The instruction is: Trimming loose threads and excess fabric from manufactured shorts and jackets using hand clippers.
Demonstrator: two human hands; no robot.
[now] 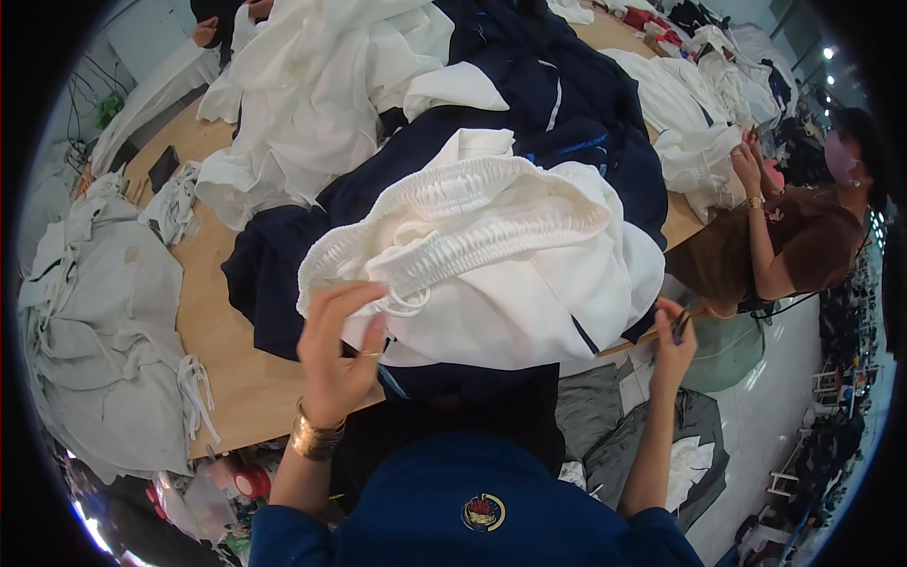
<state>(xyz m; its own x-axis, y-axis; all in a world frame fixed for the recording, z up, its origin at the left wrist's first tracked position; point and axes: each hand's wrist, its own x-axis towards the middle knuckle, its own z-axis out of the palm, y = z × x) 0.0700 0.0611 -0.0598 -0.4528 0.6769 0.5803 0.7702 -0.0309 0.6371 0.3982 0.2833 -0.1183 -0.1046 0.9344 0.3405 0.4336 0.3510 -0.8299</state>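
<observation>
In front of me lies a bunched pair of white pants (pixel 529 283) with a gathered elastic waistband and a looped white drawstring (pixel 406 304). My left hand (pixel 338 354) is at the left end of the waistband, thumb and fingers curled on the cloth beside the drawstring. My right hand (pixel 673 350) is raised off the right side of the pants, apart from them. Its fingers are closed round a small dark tool (pixel 680 326) that looks like thread snips. Navy garments (pixel 605 123) are heaped under and behind the white pants.
More white garments (pixel 312 85) pile up at the back left of the wooden table (pixel 222 378). Light grey garments (pixel 104 331) hang over its left edge. At right, a co-worker in a brown shirt (pixel 822 236) handles white cloth. Dark grey cloth (pixel 652 444) lies below right.
</observation>
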